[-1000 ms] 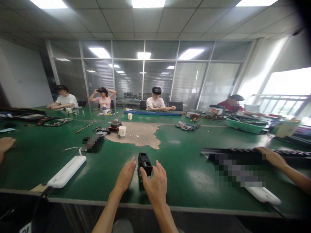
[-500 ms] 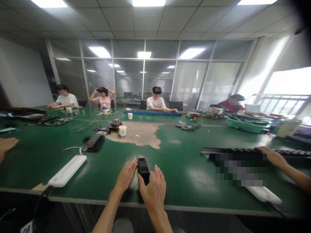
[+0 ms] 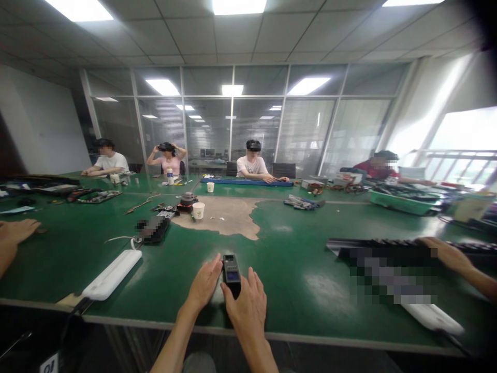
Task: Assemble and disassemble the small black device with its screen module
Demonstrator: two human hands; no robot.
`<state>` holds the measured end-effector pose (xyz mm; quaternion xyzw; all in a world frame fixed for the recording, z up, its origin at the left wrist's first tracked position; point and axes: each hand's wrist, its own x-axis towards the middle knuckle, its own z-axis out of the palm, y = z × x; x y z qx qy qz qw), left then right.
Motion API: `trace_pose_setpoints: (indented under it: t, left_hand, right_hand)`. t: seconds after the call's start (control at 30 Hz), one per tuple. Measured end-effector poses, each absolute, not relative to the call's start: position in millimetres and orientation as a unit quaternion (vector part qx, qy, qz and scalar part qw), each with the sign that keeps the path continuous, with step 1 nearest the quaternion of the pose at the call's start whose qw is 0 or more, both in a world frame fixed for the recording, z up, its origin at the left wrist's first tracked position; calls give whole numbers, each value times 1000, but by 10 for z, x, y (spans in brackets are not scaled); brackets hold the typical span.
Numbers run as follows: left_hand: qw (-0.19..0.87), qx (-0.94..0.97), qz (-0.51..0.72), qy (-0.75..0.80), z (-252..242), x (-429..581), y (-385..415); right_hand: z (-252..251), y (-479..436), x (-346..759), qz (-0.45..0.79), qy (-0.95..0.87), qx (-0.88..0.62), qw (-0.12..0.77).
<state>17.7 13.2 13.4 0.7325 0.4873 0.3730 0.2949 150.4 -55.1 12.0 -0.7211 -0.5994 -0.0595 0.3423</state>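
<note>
A small black box-shaped device (image 3: 231,273) with a bluish face stands on the green table (image 3: 295,269) near its front edge. My left hand (image 3: 204,284) rests beside it on the left, fingers stretched out and touching its side. My right hand (image 3: 246,305) lies just to the right and in front of it, fingers extended, the thumb against the device's lower end. Neither hand wraps round the device.
A white power strip (image 3: 112,274) lies at front left, another white strip (image 3: 433,316) at front right. Another person's hand (image 3: 446,254) rests on a long black object (image 3: 384,251) to the right; a further hand (image 3: 17,230) at left. A paper cup (image 3: 198,210) and parts sit mid-table. Several people sit at the far side.
The black device has turned from a slanted, open-sided pose to standing straight between my hands. My hands have closed in slightly on it. The view has shifted a little.
</note>
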Motion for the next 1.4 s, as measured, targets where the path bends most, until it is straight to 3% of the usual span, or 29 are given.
trace_pose_setpoints:
  t: [0.3,0.77,1.4]
  left_hand:
    - [303,718,402,481,98,163,144]
    - [336,690,439,467,80,157,155]
    - [301,693,436,489,40,176,179]
  right_hand:
    - [127,-516,1484,-56,-598,-708,371]
    - [353,-406,1824,-72,-567,-662,485]
    - [-118,-466,2227,-105,-557,-743,357]
